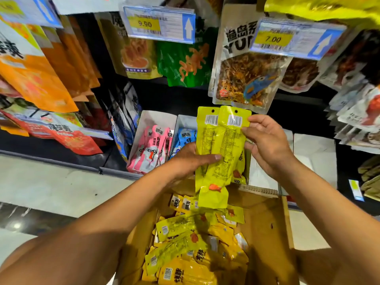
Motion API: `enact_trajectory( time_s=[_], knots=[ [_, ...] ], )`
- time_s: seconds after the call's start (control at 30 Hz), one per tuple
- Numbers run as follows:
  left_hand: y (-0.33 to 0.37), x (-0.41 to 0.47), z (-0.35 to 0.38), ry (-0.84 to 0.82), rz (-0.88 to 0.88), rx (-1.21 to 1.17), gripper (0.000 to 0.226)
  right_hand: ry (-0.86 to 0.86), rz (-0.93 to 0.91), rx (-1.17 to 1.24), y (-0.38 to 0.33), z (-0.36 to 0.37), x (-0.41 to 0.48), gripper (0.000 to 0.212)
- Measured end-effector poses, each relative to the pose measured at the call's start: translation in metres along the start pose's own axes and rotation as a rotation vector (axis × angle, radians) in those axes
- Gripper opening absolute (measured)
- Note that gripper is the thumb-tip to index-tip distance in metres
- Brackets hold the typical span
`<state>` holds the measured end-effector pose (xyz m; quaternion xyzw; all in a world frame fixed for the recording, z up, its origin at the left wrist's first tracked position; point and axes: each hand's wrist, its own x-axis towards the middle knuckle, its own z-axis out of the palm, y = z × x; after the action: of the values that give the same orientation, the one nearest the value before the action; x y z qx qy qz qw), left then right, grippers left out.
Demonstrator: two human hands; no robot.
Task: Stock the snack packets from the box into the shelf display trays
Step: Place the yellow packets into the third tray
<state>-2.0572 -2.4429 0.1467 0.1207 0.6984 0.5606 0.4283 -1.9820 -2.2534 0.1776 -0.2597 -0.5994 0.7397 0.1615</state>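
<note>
A bunch of long yellow snack packets (220, 145) stands upright above the cardboard box (265, 223), barcodes facing me. My left hand (191, 159) grips the bunch from the left at its middle, thumb across the front. My right hand (265, 145) pinches the upper right edge of the front packet by the barcode. Several more yellow packets (185, 249) lie loose in the box. Behind the bunch are white display trays: one with pink packets (152, 151), one with blue packets (185, 138), and a white tray (312, 153) at the right.
Hanging snack bags and price tags (160, 24) crowd the upper shelf just above the hands. A fish-print bag (244, 79) hangs directly over the bunch. The pale floor (51, 182) lies at the left of the box.
</note>
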Motion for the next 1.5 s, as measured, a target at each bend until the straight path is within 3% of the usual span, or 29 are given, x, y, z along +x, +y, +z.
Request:
enact_trajectory(
  time_s=[0.07, 0.2, 0.33, 0.43, 0.57, 0.67, 0.83, 0.93, 1.0, 1.07, 1.17, 1.27, 1.5],
  knots=[
    [-0.005, 0.003, 0.002, -0.002, 0.006, 0.041, 0.021, 0.058, -0.050, 0.035, 0.005, -0.001, 0.005, 0.032],
    [-0.016, 0.008, 0.003, -0.010, -0.012, -0.085, 0.022, 0.075, -0.002, 0.030, 0.018, 0.008, 0.006, 0.046],
    [-0.020, 0.008, 0.001, 0.057, -0.024, -0.240, 0.032, -0.170, 0.205, -0.205, 0.032, 0.016, -0.006, 0.032],
    [-0.019, 0.007, -0.003, 0.075, -0.006, -0.271, 0.033, -0.251, 0.221, -0.252, 0.044, 0.020, -0.015, 0.028],
    [-0.012, 0.005, -0.004, 0.118, 0.009, -0.319, 0.035, -0.172, 0.182, -0.106, 0.038, 0.024, -0.015, 0.028],
    [-0.007, 0.003, -0.005, 0.150, 0.014, -0.398, 0.029, -0.105, 0.261, 0.017, 0.030, 0.019, -0.009, 0.025],
    [-0.005, 0.002, -0.007, 0.177, -0.012, -0.443, 0.023, -0.153, 0.408, 0.260, 0.029, 0.011, -0.006, 0.034],
    [-0.007, 0.002, -0.004, 0.149, -0.065, -0.533, 0.029, -0.175, 0.478, 0.196, 0.031, 0.008, -0.006, 0.027],
    [-0.008, -0.001, -0.004, 0.123, -0.103, -0.561, 0.037, -0.176, 0.534, 0.139, 0.031, 0.004, -0.007, 0.053],
    [-0.009, -0.002, -0.006, 0.102, -0.133, -0.560, 0.060, -0.177, 0.551, 0.144, 0.032, -0.001, -0.004, 0.074],
    [-0.008, -0.001, -0.007, 0.126, -0.164, -0.638, 0.079, -0.170, 0.539, 0.107, 0.033, -0.004, -0.003, 0.061],
    [-0.005, -0.002, -0.006, 0.160, -0.177, -0.652, 0.067, -0.241, 0.540, 0.043, 0.035, 0.000, -0.004, 0.050],
    [-0.008, 0.002, -0.009, 0.171, -0.170, -0.579, 0.056, -0.253, 0.448, 0.177, 0.035, 0.002, -0.005, 0.030]
  ],
)
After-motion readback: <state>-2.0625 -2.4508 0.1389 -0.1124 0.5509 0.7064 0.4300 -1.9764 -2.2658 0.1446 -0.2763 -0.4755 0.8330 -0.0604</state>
